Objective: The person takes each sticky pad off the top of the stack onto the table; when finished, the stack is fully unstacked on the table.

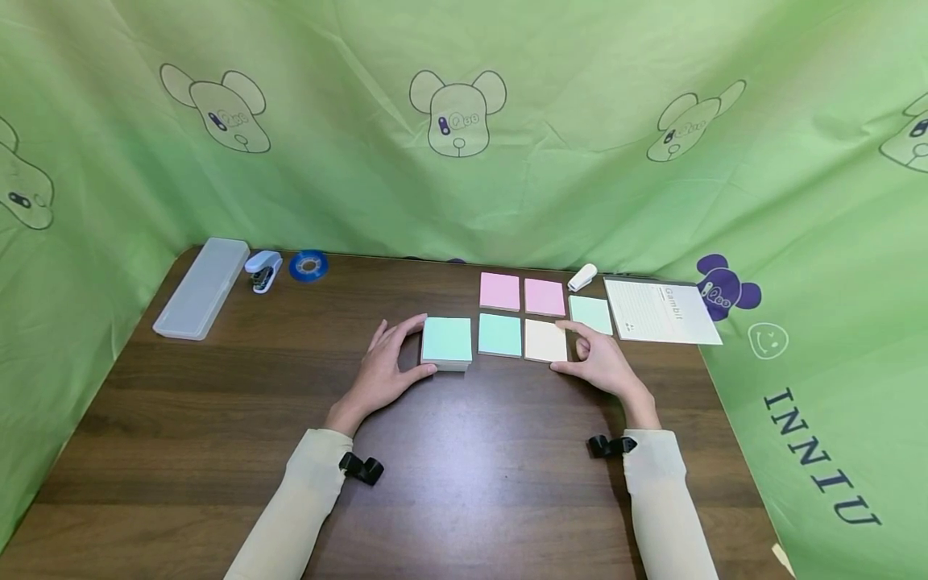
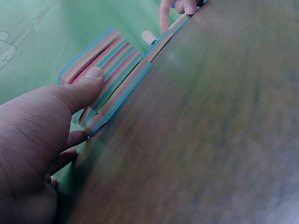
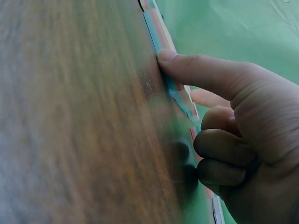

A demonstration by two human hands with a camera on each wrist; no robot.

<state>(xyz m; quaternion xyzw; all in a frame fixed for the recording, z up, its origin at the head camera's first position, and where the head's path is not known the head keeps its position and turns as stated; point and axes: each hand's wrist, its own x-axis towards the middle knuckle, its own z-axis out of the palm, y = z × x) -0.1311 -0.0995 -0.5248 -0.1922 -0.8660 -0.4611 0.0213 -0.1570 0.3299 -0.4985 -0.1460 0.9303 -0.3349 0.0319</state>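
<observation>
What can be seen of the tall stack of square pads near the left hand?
The tall stack is square on top and mint green. Its sides, seen from the left wrist, show blue, pink and yellowish bands, like layered paper, with thin uneven gaps. It stands on the brown table, left of a lower mint pad. The left hand holds it, thumb on its near side.

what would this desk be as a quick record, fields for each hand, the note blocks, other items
left hand: grips the tall green-topped stack
right hand: holds the cream block by its near and far edges
between stack and cream block: low green block
row behind: two pink blocks, side by side
right of the pink blocks: mint block, white notepad, small white object
table's left end: translucent case, small stapler, blue tape roll
surface: dark wood table
</observation>
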